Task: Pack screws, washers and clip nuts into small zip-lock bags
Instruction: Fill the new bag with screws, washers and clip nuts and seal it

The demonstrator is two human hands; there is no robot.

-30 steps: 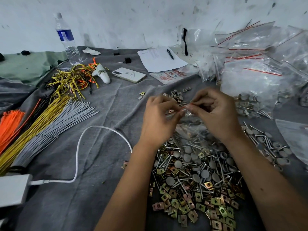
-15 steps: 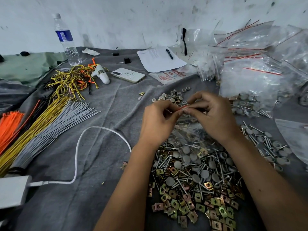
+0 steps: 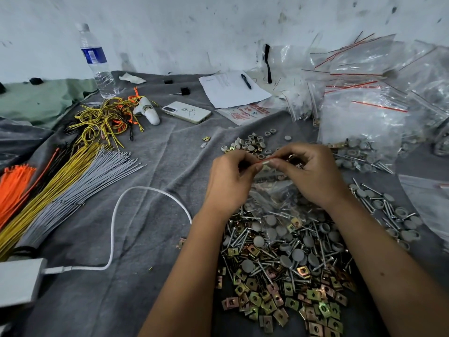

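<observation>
Fingers (image 3: 245,164) of the left hand (image 3: 228,183) and right hand (image 3: 313,173) pinch the red-striped top edge of a small zip-lock bag (image 3: 272,190) at centre frame; it hangs above the desk (image 3: 150,215), which is draped in grey cloth. Filled bags (image 3: 364,113) pile at upper right. Below the hands lies the heap of screws, washers and clip nuts (image 3: 284,271). Cable ties (image 3: 48,186) fan across the left edge. Upper left stands a water bottle (image 3: 97,64).

We've got the hardware pile (image 3: 284,259) nearest us, cable ties (image 3: 48,190) to its left, bagged stock (image 3: 364,113) behind-right.
</observation>
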